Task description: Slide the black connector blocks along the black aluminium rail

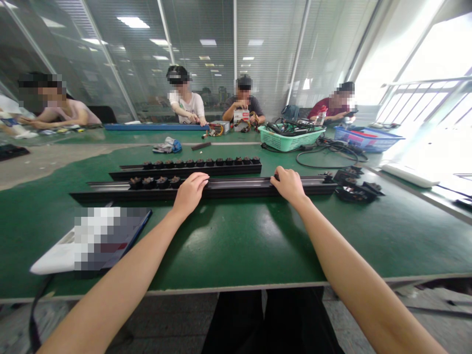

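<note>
A long black metal rail (pixel 236 191) with a channel along its top lies crosswise in front of me. Several small black round parts (pixel 148 182) sit in a row at its left end. My left hand (pixel 191 192) is over the rail beside that row, its fingers curled together; what they hold, if anything, is hidden. Farther right, my right hand (pixel 288 184) is closed on a small black part (pixel 276 176) at the rail's channel. Behind lies a second black rail (pixel 191 170), lined with several like parts.
Loose black parts (pixel 359 189) lie beyond the rail's right end. A white device with a dark panel (pixel 55 255) is at front left. Behind stand a green basket of cables (pixel 291 142) and a blue basket (pixel 372 140). Gloves (pixel 168 146) lie farther back. Several people sit across the green table (pixel 236 246).
</note>
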Motion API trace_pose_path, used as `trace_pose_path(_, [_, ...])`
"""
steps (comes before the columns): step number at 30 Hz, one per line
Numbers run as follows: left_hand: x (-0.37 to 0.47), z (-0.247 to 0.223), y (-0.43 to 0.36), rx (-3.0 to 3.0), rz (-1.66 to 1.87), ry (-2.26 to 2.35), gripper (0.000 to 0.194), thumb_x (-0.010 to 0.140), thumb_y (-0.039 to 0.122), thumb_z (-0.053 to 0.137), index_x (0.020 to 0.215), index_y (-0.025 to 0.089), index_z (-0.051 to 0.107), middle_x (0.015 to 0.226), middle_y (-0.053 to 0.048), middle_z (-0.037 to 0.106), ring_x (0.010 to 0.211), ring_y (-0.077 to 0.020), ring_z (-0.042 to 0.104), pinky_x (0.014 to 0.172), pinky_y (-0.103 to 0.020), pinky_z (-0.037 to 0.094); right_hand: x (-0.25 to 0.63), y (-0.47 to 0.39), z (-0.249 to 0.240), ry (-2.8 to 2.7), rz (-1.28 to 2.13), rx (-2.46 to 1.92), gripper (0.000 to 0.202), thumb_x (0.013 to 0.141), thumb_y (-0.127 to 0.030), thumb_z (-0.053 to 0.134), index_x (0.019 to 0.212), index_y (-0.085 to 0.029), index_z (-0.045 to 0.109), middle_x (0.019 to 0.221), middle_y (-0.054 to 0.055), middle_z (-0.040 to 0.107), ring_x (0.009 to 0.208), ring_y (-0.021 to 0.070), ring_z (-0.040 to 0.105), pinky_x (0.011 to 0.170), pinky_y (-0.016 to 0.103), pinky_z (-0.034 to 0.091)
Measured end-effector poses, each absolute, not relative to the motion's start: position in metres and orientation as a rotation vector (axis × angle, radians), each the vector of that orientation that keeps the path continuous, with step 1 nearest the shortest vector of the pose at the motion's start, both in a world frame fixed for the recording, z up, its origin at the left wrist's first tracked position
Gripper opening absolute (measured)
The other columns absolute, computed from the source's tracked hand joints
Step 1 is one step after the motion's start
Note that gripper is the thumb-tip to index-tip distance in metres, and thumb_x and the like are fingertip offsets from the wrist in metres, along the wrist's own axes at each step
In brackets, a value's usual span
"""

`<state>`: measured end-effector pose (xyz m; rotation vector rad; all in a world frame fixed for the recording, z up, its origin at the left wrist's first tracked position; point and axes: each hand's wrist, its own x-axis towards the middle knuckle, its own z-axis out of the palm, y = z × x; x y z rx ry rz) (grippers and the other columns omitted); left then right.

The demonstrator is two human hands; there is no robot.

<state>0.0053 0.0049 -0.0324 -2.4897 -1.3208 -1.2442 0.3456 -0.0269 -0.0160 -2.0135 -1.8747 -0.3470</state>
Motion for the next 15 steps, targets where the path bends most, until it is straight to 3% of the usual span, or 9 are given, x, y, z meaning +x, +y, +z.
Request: trace_pose_path(15, [0.006, -0.0318, 0.0045, -2.484, -1.254, -1.314, 0.03, 0.102, 0.033, 0.046, 0.11, 0.021, 0.073, 0.121, -0.009, 0.072, 0.114, -0.0257, 0.067, 0.107, -0.043, 0.051, 0.351, -0.0243, -0.0179, -1.852, -0.327, -2.014, 0.019, 0.097, -0.028, 0.051, 0.106, -0.018, 0.063, 0.101, 0.015, 0.074, 0.097, 0.0289, 0.066, 0.08, 0.034, 0.04])
